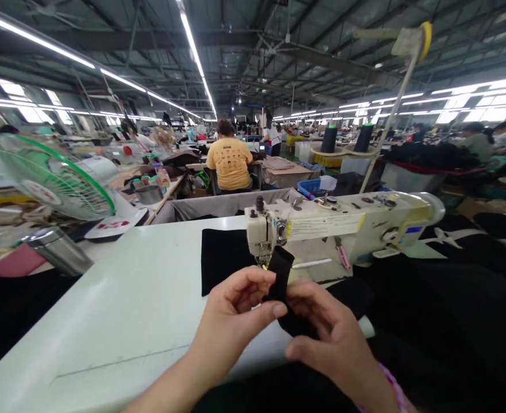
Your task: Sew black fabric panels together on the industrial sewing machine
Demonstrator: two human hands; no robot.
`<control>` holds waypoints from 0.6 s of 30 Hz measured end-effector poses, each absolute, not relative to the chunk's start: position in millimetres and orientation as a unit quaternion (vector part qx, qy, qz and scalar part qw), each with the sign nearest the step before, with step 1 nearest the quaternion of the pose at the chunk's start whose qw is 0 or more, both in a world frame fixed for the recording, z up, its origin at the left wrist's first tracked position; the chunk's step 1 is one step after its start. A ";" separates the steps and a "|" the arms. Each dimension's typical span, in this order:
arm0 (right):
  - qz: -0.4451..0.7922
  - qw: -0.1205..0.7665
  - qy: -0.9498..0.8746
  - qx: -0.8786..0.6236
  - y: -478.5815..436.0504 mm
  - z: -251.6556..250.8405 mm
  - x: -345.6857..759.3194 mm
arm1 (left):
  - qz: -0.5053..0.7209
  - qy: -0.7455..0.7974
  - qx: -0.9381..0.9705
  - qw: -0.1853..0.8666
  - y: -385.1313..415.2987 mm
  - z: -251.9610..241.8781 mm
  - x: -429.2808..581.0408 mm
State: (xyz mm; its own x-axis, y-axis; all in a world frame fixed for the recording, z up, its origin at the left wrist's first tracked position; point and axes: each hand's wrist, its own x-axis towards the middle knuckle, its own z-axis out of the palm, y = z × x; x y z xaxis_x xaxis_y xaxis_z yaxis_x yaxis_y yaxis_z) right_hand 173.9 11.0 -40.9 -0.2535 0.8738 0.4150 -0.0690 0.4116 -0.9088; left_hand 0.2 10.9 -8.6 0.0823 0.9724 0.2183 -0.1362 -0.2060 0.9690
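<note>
A narrow strip of black fabric stands up between my two hands, in front of the needle area of a white sewing machine. My left hand has its thumb and fingers curled at the strip's left edge. On the other side, my right hand grips the lower part of the fabric with its fingers; its thumb is held away from them. Behind my left hand a black fabric panel lies flat, reaching under the machine head. The exact contact of the fingertips is partly hidden.
A pale worktable spreads to the left, with a green fan and a steel flask beyond its edge. Dark cloth heaps up at right. A pink-handled tool rests against the machine. A person in yellow sits ahead.
</note>
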 end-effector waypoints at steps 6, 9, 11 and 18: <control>0.449 0.580 -0.571 -0.369 21.3 -24.8 163.1 | 0.547 0.386 0.609 0.425 14.4 -3.9 2.5; 0.366 0.584 -0.594 -0.415 27.4 -25.5 171.9 | 0.552 0.440 0.577 0.410 16.6 -1.3 -1.0; 0.322 0.593 -0.584 -0.451 34.4 -24.4 185.8 | 0.549 0.469 0.558 0.409 21.6 2.4 -10.8; 0.144 0.603 -0.656 -0.432 76.6 41.6 222.3 | 0.605 0.419 0.574 0.359 68.2 60.5 -32.7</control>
